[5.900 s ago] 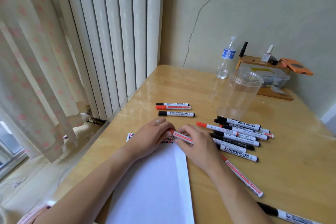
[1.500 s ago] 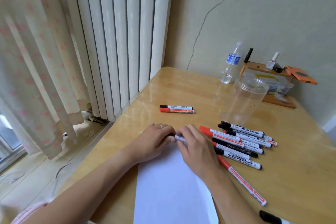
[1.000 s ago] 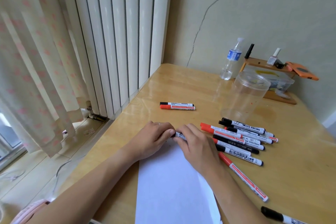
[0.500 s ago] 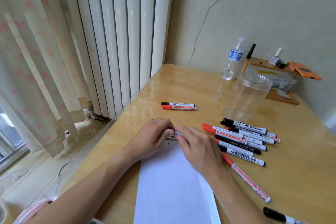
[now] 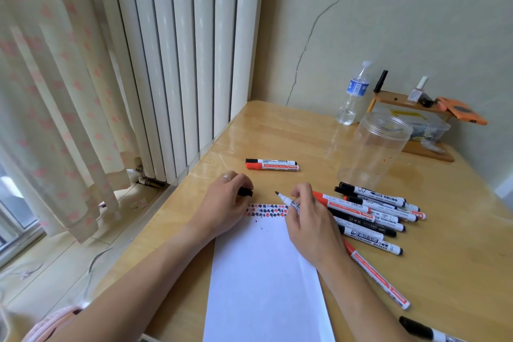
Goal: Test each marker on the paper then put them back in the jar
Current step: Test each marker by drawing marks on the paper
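Two markers lie apart at centre frame, seemingly tested; a pile waits at right, and the jar above it stands empty. The right hand pinches an uncapped black marker above the paper; the left hand grips its cap. Most testing and all the returning remain.
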`<state>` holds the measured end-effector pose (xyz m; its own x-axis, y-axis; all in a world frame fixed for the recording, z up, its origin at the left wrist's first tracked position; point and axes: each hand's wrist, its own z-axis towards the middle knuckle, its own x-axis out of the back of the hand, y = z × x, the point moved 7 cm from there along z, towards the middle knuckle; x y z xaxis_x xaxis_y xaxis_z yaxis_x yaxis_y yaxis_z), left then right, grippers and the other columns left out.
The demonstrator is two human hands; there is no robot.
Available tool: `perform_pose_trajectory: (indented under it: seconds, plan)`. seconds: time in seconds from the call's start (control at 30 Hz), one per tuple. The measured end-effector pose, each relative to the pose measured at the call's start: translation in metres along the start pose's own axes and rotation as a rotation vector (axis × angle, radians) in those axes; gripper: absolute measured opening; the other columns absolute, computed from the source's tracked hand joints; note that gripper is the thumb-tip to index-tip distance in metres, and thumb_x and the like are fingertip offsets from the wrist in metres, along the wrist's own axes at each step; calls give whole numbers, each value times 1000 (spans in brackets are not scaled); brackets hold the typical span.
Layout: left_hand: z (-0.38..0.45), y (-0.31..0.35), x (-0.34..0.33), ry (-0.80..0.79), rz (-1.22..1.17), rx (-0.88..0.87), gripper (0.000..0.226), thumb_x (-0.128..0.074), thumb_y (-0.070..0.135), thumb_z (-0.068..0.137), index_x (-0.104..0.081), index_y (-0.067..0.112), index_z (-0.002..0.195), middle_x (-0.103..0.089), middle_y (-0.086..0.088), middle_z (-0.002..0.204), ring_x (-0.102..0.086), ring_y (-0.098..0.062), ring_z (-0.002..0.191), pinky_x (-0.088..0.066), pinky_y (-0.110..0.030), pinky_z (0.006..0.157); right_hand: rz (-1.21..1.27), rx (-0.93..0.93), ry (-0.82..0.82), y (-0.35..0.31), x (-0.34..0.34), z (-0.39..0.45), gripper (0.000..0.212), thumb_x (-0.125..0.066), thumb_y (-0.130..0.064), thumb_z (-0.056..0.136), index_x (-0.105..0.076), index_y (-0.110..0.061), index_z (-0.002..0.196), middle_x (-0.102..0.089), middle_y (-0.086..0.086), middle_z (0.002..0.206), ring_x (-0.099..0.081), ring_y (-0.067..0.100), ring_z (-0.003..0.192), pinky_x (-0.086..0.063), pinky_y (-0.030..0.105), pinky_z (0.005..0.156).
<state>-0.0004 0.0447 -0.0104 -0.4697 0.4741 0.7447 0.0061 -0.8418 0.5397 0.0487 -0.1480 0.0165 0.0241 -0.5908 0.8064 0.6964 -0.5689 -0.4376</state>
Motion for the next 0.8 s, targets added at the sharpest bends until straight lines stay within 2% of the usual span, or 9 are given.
perform_pose_trajectory:
  seconds: [0.07, 0.17, 0.3, 0.4, 0.5, 0.57, 0.63, 0.73, 0.8]
  plan:
    - [2, 2, -7, -65, 127, -12, 22, -59, 20, 94, -63, 24, 115, -58, 4, 113, -53, -20, 108, -45, -35, 89, -23, 19, 28, -1, 5, 1, 19, -50, -16, 98, -36, -25, 107, -57, -2, 83, -60, 31, 74, -35, 39, 57]
    - [1, 7, -10, -110, 237, -45, 29, -52, 38, 100, -56, 34, 128, -53, 6, 123, -47, -19, 116, -37, -35, 91, 23, 39, 87, -1, 12, 0, 15, -54, -14, 100, -45, -26, 101, -56, -8, 85, -57, 23, 75, -41, 40, 60]
    - [-9, 13, -13, -184, 282, -138, 45, -38, 67, 97, -47, 52, 139, -44, 11, 133, -39, -11, 127, -27, -32, 96, 581, -178, 4, 12, 2, 0, 18, -56, -9, 103, -63, -24, 98, -66, -8, 91, -75, 17, 78, -58, 35, 64]
    - [-14, 14, -14, -230, 255, -188, 42, -41, 63, 100, -43, 58, 142, -39, 12, 144, -33, -8, 137, -21, -32, 100, 965, -356, -72, 16, -10, -2, 38, -43, 4, 105, -73, -19, 113, -73, 3, 106, -77, 25, 93, -60, 30, 76]
    - [-14, 16, -12, -273, 212, -223, 40, -44, 52, 103, -41, 63, 141, -39, 12, 148, -33, -8, 138, -27, -36, 103, 1219, -447, -95, 20, -14, -3, 49, -38, 14, 100, -70, -13, 124, -75, 8, 111, -76, 31, 101, -61, 32, 85]
    - [-14, 16, -12, -303, 203, -238, 41, -40, 48, 103, -43, 64, 140, -40, 15, 146, -32, -8, 137, -30, -37, 105, 1229, -412, -85, 20, -12, -2, 47, -43, 15, 99, -67, -13, 128, -73, 12, 111, -76, 30, 98, -61, 31, 82]
    - [-15, 15, -12, -314, 180, -234, 41, -39, 46, 100, -49, 63, 136, -44, 17, 143, -33, -7, 136, -31, -36, 105, 1131, -373, -76, 17, -10, -1, 36, -53, 9, 100, -66, -13, 125, -71, 12, 97, -73, 22, 83, -56, 24, 68]
    - [-13, 11, -8, -326, 106, -211, 40, -50, 39, 95, -59, 57, 130, -47, 17, 139, -37, -5, 134, -30, -35, 109, 958, -366, -28, 18, -9, -2, 6, -67, -13, 99, -63, -15, 103, -54, 4, 69, -48, 16, 59, -37, 21, 51]
    - [-13, 9, -5, -331, 66, -203, 35, -54, 44, 93, -61, 53, 126, -48, 18, 138, -39, -4, 133, -30, -37, 112, 849, -345, -15, 18, -9, -2, 12, -66, -27, 99, -59, -18, 94, -46, 3, 62, -40, 19, 56, -32, 25, 49]
